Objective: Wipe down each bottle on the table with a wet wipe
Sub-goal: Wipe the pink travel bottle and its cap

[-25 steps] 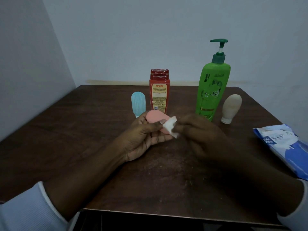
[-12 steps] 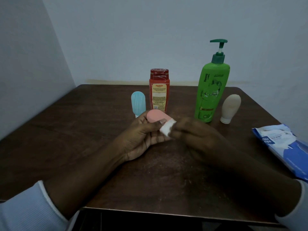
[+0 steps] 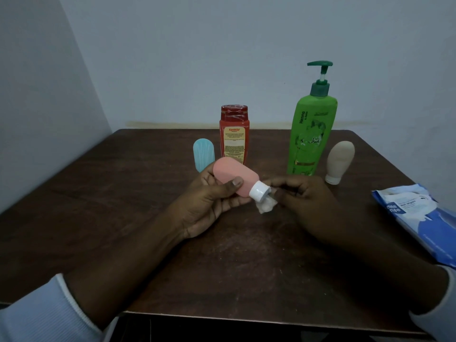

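Your left hand [image 3: 209, 206] grips the pink bottle [image 3: 234, 176] over the middle of the table [image 3: 123, 206], with the thumb lying across its front and the fingers curled behind it. The bottle is tilted, its rounded base up and to the left and its white cap [image 3: 258, 191] pointing down and to the right. Your right hand [image 3: 308, 206] pinches a crumpled wipe [image 3: 266, 206] between thumb and fingertips. The wipe sits against the underside of the cap, and your fingertips are right at the cap's end. Whether your wrists rest on the table cannot be told.

Four more bottles stand in a loose row behind your hands. The blue bottle [image 3: 203, 154] is upright just left of the red bottle [image 3: 234, 134], its lower part hidden by your left fingers. The red bottle stands upright straight behind the pink one, with its yellow label facing you. The green bottle [image 3: 311, 137] is the tallest and stands upright right of centre, its dark green pump spout pointing left. The beige bottle [image 3: 339, 161] stands on its white cap just beside the green one on the right, apart from your right hand.

A blue and white pack [image 3: 419, 218] of wipes lies flat near the table's right edge, well apart from the bottles. A white sleeve [image 3: 44, 314] shows at each lower corner.
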Demonstrator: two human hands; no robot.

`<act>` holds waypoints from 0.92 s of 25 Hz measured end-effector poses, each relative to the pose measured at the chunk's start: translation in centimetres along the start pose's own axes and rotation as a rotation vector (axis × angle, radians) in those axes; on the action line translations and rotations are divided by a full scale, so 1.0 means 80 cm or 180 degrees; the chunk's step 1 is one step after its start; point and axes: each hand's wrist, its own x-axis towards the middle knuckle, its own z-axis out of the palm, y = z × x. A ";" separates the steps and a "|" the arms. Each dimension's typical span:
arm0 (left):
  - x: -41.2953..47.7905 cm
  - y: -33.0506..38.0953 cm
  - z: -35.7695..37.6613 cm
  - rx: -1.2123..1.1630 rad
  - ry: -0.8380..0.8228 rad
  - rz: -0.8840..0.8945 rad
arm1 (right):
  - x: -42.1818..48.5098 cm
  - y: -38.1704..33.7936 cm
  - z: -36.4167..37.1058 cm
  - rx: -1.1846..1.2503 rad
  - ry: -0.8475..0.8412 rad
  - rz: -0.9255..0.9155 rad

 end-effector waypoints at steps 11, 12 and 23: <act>0.002 -0.002 0.000 -0.0138 0.0053 0.0148 | -0.017 -0.029 0.006 0.2815 -0.1410 0.1870; 0.002 0.000 0.000 -0.0196 0.0133 0.0101 | -0.020 -0.033 0.006 0.2748 -0.1528 0.1818; -0.005 0.003 0.009 -0.0641 0.0127 -0.0253 | -0.018 -0.023 0.006 -0.1229 0.0610 -0.1383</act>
